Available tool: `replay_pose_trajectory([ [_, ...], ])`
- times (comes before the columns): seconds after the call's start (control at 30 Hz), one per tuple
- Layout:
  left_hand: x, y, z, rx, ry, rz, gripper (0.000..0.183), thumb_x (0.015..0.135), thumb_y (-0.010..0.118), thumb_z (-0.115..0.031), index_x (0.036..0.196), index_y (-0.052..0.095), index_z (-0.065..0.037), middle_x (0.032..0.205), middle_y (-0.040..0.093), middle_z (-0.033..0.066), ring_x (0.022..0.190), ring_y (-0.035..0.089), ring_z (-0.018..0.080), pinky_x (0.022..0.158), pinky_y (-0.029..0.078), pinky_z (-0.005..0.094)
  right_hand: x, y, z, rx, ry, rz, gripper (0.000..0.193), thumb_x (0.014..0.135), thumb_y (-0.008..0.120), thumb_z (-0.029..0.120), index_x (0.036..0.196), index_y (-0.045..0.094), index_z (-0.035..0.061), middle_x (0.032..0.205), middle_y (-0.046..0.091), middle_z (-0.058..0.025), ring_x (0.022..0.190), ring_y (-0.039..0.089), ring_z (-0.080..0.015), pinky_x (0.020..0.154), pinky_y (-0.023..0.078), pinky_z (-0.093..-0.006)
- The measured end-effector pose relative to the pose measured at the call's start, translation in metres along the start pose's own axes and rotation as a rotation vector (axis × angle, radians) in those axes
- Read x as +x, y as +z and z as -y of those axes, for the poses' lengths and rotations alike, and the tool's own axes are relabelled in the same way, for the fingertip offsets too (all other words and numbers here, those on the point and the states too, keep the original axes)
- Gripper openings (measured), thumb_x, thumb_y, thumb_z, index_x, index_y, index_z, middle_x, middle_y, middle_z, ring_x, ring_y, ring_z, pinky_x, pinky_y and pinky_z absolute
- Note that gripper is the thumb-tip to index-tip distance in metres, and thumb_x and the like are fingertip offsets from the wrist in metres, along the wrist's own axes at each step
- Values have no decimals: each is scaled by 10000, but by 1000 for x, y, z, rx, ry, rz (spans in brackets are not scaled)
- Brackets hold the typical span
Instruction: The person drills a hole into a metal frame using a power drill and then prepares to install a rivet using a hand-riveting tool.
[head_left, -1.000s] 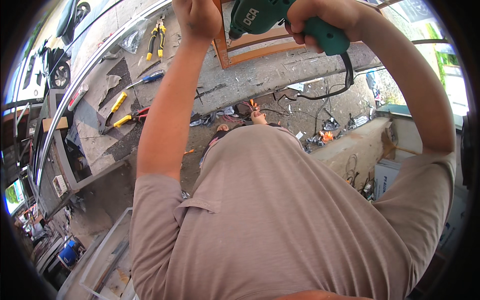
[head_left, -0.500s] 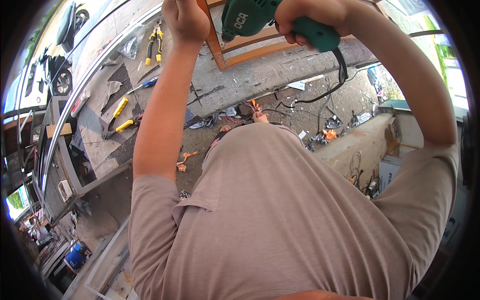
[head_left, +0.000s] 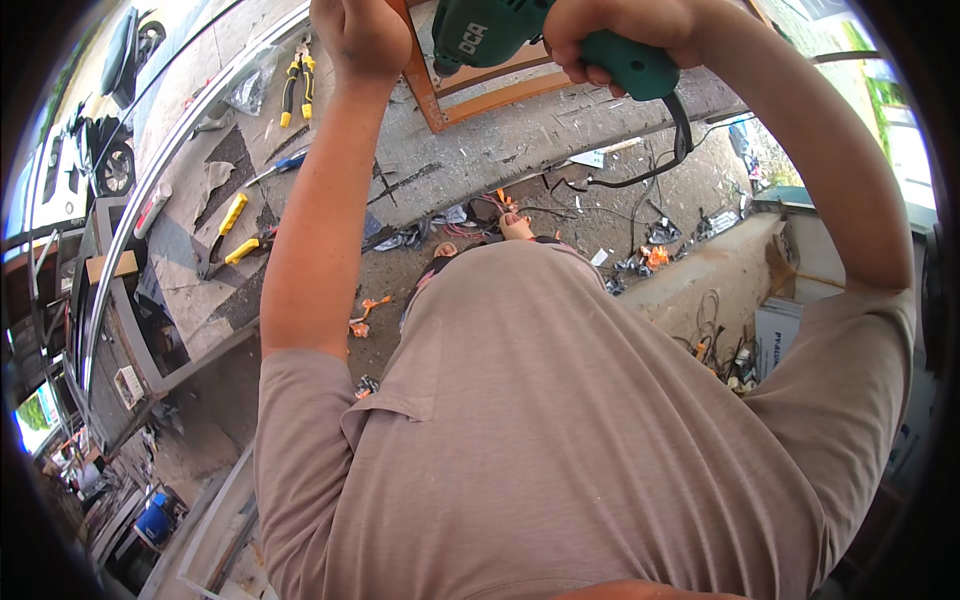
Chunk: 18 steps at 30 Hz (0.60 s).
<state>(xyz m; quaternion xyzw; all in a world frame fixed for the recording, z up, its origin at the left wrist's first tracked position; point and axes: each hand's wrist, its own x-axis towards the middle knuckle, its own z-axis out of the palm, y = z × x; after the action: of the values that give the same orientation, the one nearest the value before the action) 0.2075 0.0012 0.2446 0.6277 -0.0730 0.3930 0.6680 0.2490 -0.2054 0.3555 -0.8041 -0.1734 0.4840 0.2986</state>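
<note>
My right hand (head_left: pixel 625 30) is wrapped round the handle of a green corded power drill (head_left: pixel 490 30) near the top edge. The drill's nose points down and left, over an orange-brown rectangular frame (head_left: pixel 480 112) lying on the workbench. My left hand (head_left: pixel 365 38) is curled closed beside the frame's left side. Its fingertips are cut off by the top edge, so what they hold, if anything, is hidden. The drill's black cord (head_left: pixel 684 130) hangs from the handle past the bench's near edge.
On the scuffed bench (head_left: pixel 440 170) to the left lie yellow-black pliers (head_left: pixel 298 85), yellow-handled cutters (head_left: pixel 235 230), a blue screwdriver (head_left: pixel 285 164) and a clear plastic bag (head_left: pixel 247 92). Loose cables and orange scraps (head_left: pixel 655 257) litter the floor. A concrete ledge (head_left: pixel 690 290) stands at right.
The whole view has shifted slightly, moving the bench and tools up and left in the picture. Both hands keep nearly the same pose, the right still gripping the drill.
</note>
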Motion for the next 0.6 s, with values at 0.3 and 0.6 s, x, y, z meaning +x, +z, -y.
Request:
replay_pose_trajectory([
  [0.3, 0, -1, 5, 80, 51, -12, 710, 1062, 245, -586, 921, 641, -14, 742, 487, -31, 694, 448, 99, 642, 346, 264, 2, -5, -8, -114, -106, 85, 201, 824, 593, 151, 736, 661, -17, 743, 635, -97, 662, 621, -173, 599, 508, -308],
  [0.6, 1, -4, 9, 36, 52, 23, 729, 1058, 233, -597, 912, 637, -8, 757, 513, -14, 702, 448, 113, 666, 355, 281, -1, 0, -7, -149, -180, 125, 223, 829, 576, 152, 715, 656, -22, 719, 634, -97, 647, 609, -172, 597, 490, -309],
])
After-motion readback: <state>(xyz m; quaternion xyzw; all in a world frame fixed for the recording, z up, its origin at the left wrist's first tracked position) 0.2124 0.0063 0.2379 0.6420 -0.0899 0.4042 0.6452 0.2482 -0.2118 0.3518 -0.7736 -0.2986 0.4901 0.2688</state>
